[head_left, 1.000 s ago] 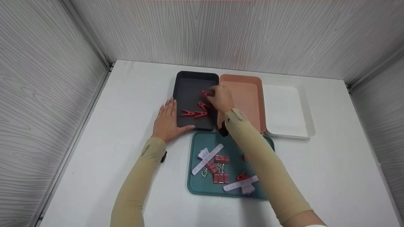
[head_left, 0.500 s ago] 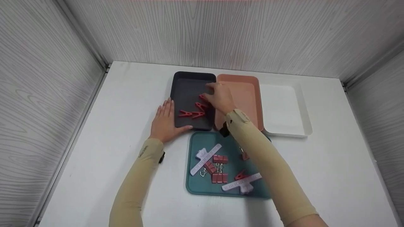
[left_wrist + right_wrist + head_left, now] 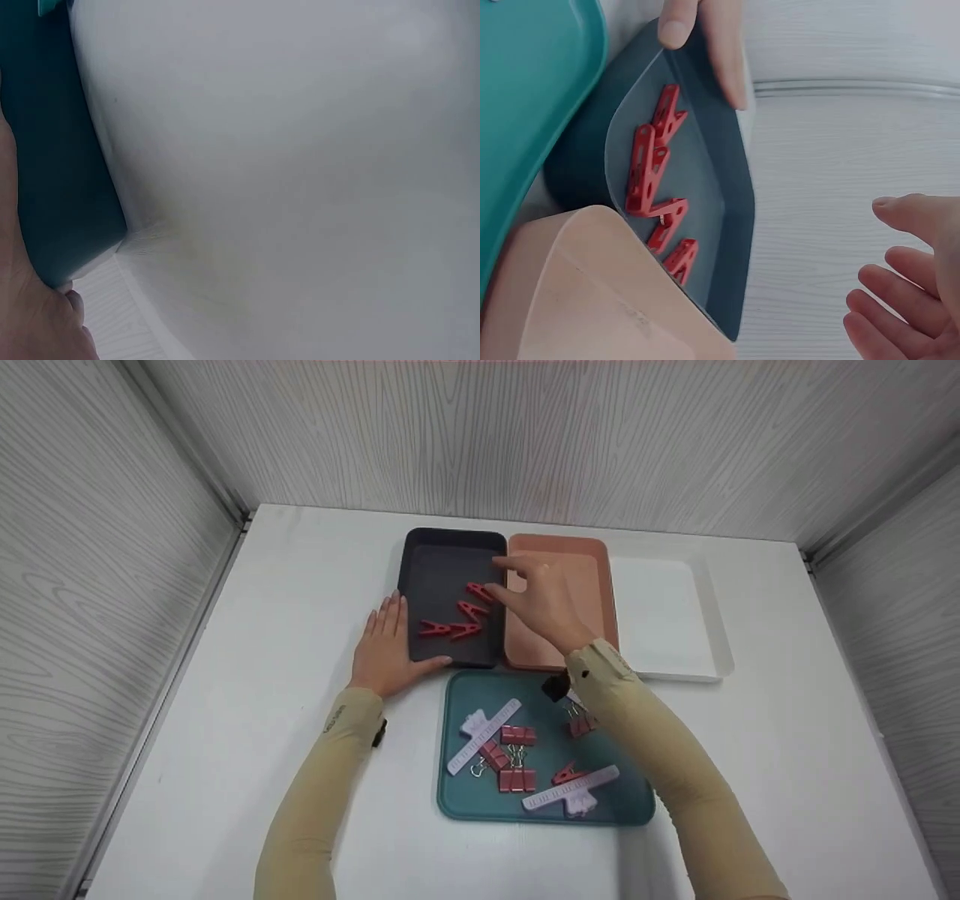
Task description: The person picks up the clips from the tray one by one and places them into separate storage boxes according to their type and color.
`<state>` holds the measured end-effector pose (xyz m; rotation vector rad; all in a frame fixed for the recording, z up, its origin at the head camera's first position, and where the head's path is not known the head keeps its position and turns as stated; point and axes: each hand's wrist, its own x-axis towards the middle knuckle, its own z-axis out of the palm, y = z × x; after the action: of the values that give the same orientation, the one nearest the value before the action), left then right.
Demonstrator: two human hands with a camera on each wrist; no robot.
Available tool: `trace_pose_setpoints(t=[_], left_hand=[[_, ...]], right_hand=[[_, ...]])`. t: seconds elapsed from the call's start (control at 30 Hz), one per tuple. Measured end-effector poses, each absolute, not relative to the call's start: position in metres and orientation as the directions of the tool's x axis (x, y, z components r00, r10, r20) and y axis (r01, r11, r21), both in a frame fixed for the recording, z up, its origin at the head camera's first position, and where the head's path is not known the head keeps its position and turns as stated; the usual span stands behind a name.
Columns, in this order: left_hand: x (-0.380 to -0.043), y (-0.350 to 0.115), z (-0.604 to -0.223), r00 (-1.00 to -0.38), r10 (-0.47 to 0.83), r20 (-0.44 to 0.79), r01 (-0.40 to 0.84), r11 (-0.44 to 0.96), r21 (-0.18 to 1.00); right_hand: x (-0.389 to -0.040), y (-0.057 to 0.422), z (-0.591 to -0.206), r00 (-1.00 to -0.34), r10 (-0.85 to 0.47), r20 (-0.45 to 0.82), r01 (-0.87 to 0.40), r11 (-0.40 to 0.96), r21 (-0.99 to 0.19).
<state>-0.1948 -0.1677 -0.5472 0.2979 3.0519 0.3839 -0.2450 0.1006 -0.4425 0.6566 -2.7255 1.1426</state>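
Flat against the left side and near corner of the dark tray [image 3: 450,566] rests my left hand [image 3: 384,658], fingers straight and thumb along the near rim. Several red clothespins [image 3: 471,610] lie loose in that tray. My right hand [image 3: 544,596] hovers over the orange tray [image 3: 586,585], its thumb and forefinger spread apart and holding nothing. In the right wrist view, the right hand [image 3: 915,281] shows relaxed fingers, apart from the clothespins [image 3: 641,169]. The left wrist view shows only an edge of the left hand [image 3: 34,322].
A teal tray [image 3: 469,804] nearer the body holds several pink binder clips [image 3: 517,781], two lilac bar-shaped clips [image 3: 484,737] and one red clothespin [image 3: 566,773]. A white tray [image 3: 664,619] stands right of the orange one. Wood-grain panels [image 3: 480,442] surround the table.
The right hand has let go of a red clothespin, which now lies in the dark tray, and has drawn back to the right with its fingers spread. The left hand stays against the tray.
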Motion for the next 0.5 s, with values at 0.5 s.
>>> trace_pose_setpoints(t=[0.5], left_hand=[[-0.196, -0.165, -0.552, -0.981, 0.191, -0.025, 0.178, 0.948, 0.263]], right_hand=[[-0.199, 0.146, -0.441, -0.843, -0.388, 0.371, -0.536, 0.556, -0.635]])
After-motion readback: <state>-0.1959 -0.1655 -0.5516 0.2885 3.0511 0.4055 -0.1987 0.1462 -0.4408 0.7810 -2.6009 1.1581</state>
